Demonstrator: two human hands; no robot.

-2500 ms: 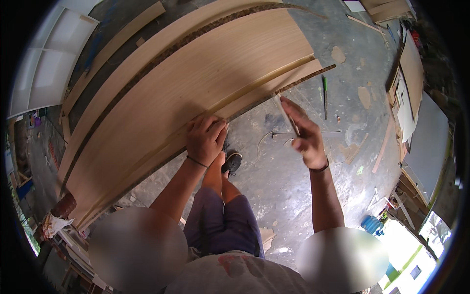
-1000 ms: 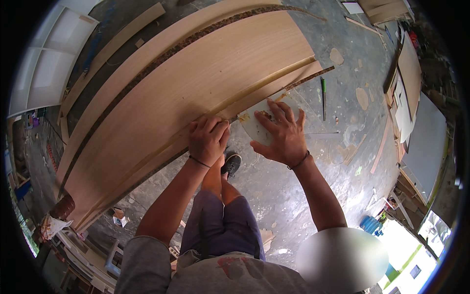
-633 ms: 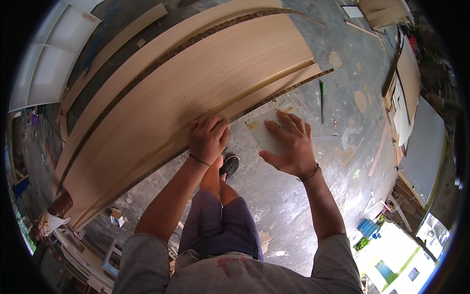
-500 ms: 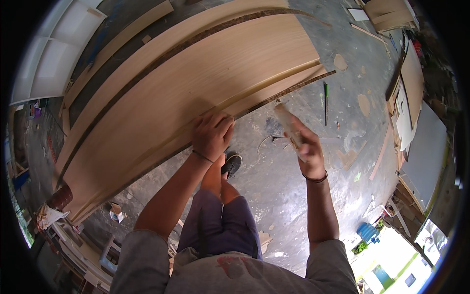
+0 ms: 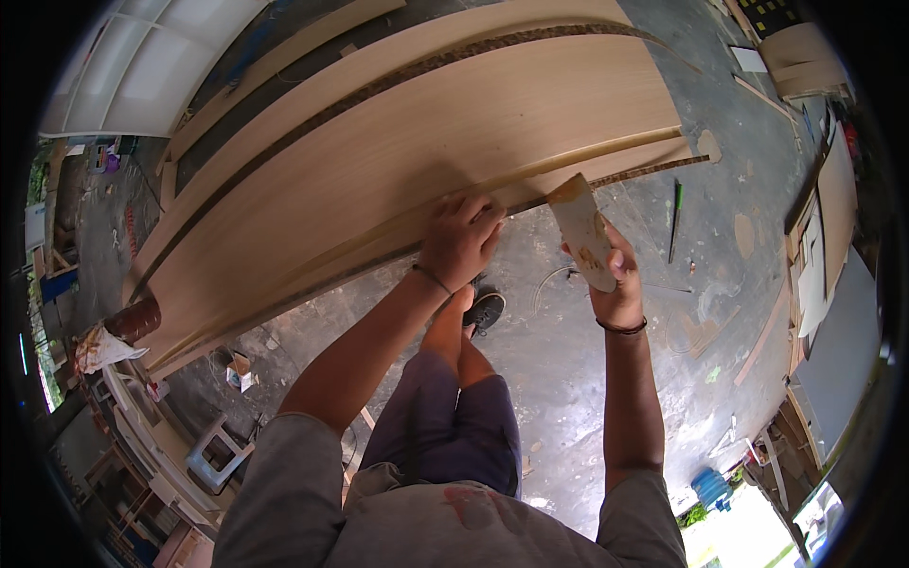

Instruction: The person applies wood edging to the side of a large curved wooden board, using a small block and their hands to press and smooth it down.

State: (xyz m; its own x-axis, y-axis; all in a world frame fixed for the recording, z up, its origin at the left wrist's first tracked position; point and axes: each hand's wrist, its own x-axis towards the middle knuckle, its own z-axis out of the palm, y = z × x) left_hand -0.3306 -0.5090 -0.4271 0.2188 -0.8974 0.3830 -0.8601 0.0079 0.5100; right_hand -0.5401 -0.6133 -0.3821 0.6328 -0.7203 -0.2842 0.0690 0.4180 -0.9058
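Observation:
A long pale wooden panel lies across in front of me. My left hand is closed over its near edge, fingers bent on top; the thumb is partly hidden. A thin strip with a speckled brown side runs along that edge, its right end sticking out past the panel. My right hand grips a flat, pale rectangular block with brownish smears, held upright and tilted. The block's upper end is next to the strip, right of my left hand; whether they touch I cannot tell.
Another speckled strip lies curved along the panel's far part. A brown roll sits at the panel's left end. On the grey floor lie a green-handled tool and a small box. Boards lean at the right.
The view has shifted, so the scene sits further right. My right hand has brought the block closer to the strip and turned its broad face into view. My left hand stays on the edge.

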